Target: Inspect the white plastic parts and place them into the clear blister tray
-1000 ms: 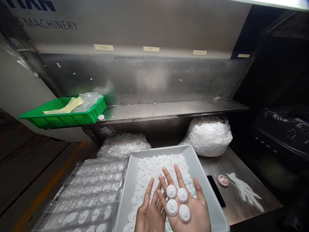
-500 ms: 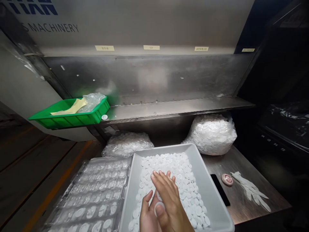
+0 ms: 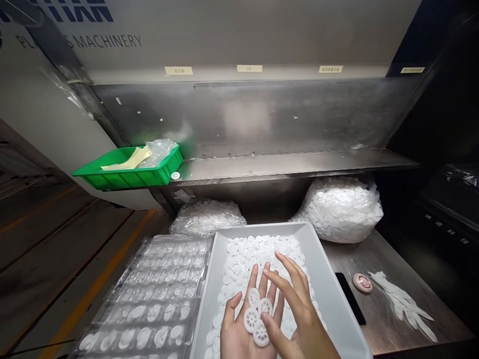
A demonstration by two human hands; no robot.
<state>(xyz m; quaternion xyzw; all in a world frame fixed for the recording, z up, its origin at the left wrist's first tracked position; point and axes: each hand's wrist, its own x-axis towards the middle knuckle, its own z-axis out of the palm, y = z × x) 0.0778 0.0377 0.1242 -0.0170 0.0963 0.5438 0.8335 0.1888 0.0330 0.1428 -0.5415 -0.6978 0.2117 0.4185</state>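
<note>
Discs [image 3: 251, 320]: some part-hidden | right grip [image 3: 302, 319]: spread above, contact unclear | left grip [image 3: 236, 335]: spread under them, cropped

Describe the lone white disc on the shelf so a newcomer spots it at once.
Find the long steel shelf and the green tray at its left end. By the tray's near right corner, close to the shelf's front edge, is the white disc. It sits alone, unlike the discs heaped in the grey bin or grouped on the left hand.
</note>
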